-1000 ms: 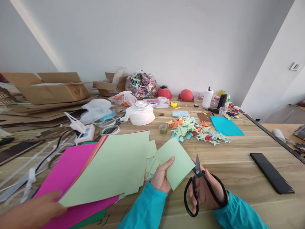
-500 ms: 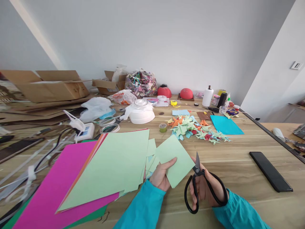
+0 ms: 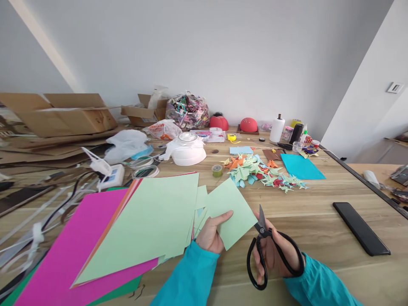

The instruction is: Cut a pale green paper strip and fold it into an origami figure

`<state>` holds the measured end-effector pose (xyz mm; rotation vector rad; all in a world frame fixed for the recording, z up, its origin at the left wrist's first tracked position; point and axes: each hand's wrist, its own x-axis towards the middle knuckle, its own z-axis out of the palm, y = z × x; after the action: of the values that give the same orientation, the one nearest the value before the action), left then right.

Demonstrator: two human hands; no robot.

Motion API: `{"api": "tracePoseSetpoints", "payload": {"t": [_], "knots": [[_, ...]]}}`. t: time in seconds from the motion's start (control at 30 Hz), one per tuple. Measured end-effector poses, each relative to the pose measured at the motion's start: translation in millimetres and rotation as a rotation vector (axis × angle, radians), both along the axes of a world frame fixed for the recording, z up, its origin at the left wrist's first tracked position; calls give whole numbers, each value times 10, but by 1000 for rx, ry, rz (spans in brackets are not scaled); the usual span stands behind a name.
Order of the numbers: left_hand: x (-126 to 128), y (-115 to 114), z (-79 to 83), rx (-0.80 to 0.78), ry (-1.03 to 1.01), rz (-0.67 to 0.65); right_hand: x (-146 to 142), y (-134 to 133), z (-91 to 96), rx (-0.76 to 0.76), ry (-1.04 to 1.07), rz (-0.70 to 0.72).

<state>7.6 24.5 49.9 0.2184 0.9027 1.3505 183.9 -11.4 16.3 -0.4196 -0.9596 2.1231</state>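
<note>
Head view: left hand (image 3: 210, 236) pinches the pale green sheet (image 3: 231, 210) over the bench's (image 3: 318, 221) near edge. Right hand (image 3: 276, 255) grips the black scissors (image 3: 264, 242). Their nearly closed blades have edged up to the sheet's right corner, and no cut shows yet.

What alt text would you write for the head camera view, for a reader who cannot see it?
A person's left hand holds a light green paper square and the right hand holds black scissors beside it, over a wooden table. A stack of coloured sheets lies to the left, folded paper shapes behind, a black phone to the right.
</note>
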Motion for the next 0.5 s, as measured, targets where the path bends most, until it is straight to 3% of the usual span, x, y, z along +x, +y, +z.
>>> {"api": "tracePoseSetpoints", "payload": {"t": [0.5], "knots": [[-16,-78,96,11,-90,-92,-24,-35,49,27,-42,-84]]}}
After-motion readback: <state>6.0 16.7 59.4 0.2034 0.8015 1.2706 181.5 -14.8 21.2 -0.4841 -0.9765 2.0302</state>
